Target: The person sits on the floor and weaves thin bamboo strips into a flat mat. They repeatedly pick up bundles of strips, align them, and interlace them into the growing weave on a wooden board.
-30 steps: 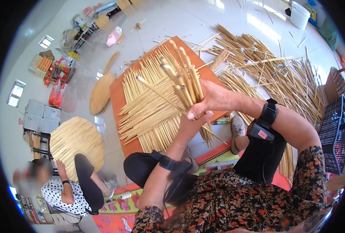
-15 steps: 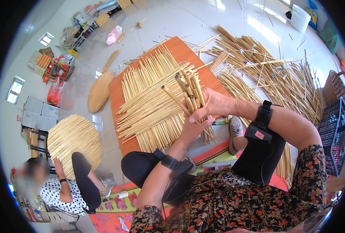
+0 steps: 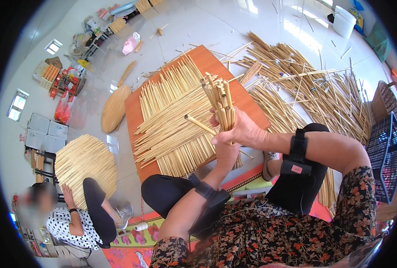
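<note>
A bundle of straw-coloured stalks (image 3: 220, 100) stands nearly upright in front of me, its cut ends at the top. My right hand (image 3: 243, 128) is closed around its middle, thumb across the front. Just below, my left hand (image 3: 227, 154) is wrapped round the lower part; its fingers are partly hidden. One loose stalk (image 3: 200, 124) slants out to the left from between my hands. Behind the bundle, a low orange-brown table (image 3: 138, 158) carries a layer of parallel stalks (image 3: 174, 89) with another layer (image 3: 162, 129) lying crosswise over it.
A large heap of stalks (image 3: 306, 85) covers the floor at right. A blue plastic crate (image 3: 386, 156) stands at far right. An oval wooden board (image 3: 115, 108) lies left of the table. At lower left a seated person (image 3: 71, 225) rests a hand on a round stalk mat (image 3: 86, 167).
The bundle has turned more upright, and both my hands have shifted slightly to the right. The loose stalk now leans further out to the left.
</note>
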Demonstrator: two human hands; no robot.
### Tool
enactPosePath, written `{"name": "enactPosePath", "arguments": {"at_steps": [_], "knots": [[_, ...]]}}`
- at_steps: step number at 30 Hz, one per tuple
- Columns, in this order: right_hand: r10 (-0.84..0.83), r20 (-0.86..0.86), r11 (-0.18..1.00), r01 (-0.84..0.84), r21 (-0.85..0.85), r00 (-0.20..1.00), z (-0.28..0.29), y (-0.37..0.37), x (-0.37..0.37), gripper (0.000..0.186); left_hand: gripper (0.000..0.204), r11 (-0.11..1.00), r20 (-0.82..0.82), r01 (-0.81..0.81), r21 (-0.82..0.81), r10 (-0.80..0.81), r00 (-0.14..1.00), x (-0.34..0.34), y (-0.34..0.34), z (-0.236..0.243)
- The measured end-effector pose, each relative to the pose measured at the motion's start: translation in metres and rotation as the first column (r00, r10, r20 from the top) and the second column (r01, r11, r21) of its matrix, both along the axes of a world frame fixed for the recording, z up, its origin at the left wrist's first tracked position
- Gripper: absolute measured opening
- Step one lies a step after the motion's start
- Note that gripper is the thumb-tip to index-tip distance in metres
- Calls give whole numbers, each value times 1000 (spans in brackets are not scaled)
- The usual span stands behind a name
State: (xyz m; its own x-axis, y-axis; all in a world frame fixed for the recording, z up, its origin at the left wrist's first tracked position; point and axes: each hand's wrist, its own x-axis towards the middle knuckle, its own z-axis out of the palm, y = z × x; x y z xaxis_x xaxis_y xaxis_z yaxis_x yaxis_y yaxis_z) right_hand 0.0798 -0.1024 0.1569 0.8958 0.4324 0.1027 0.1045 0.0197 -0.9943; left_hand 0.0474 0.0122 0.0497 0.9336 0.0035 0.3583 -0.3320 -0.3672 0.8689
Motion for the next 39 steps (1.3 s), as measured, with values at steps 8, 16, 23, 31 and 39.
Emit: {"name": "enactPosePath", "arguments": {"at_steps": [8, 16, 23, 31, 39], "knots": [[-40, 59, 987, 48, -153, 997, 7, -3, 1, 44, 35, 995, -135, -104, -6, 102, 986, -1, -6, -5], [270, -31, 962, -270, -27, 962, -4, -25, 21, 35, 31, 922, -188, 202, -330, -274, 943, -2, 3, 15], [323, -141, 941, -334, -60, 936, -25, -27, 24, 52, 29, 952, -205, 212, -220, -258, 944, 2, 11, -22], [330, -80, 942, -334, -39, 940, -14, -39, 38, 98, 21, 939, -302, 91, -333, -197, 933, 17, 13, -6], [233, -180, 916, -278, -288, 956, -13, -63, 44, 112, 14, 597, -136, 63, -800, -282, 950, 63, 79, 92]]}}
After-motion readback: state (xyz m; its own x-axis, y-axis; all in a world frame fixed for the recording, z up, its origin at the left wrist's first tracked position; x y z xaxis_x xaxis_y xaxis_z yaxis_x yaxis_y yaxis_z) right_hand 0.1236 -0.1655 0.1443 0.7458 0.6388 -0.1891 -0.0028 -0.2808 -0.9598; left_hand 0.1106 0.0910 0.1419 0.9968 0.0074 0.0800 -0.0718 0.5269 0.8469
